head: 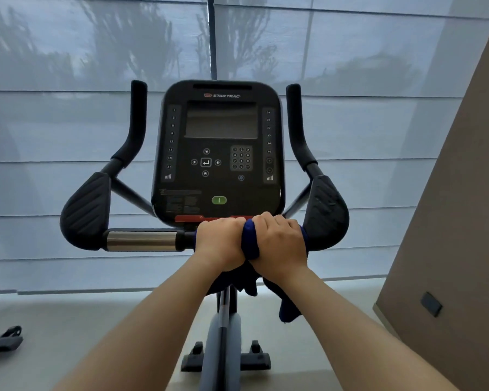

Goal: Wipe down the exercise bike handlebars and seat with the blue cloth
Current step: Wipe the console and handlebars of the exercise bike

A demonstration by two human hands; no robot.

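Left elbow pad (pixel 86 210): well to the left of the fingers, untouched; it sits at the outer end of the handlebars, and nothing shows whether it has been wiped.
Steel grip section (pixel 143 240): bare and shiny, just left of the left hand's fingers, on the same crossbar.
Left hand (pixel 219 244): fingers curled fully closed over the crossbar, knuckles up; cloth hangs below the wrist, so it seems to pin the cloth against the bar, probably to hold it in place for the rubbing.
Console (pixel 218 153): directly above and beyond the fingers, screen dark; not part of the job.
Blue cloth (pixel 250 242): wrapped around the crossbar between the two hands, a band of it showing between the knuckles, with loose ends (pixel 290 309) dangling below the right wrist. Wrapping it lets the whole round of the bar be wiped at once.
Right hand (pixel 280 244): fingers closed tight around the cloth-covered bar, touching the left hand.
Right elbow pad (pixel 326 213): just right of the right fingers.
Seat: not in view.
Progress: judged mid-wipe on the handlebars; the seat likely remains.
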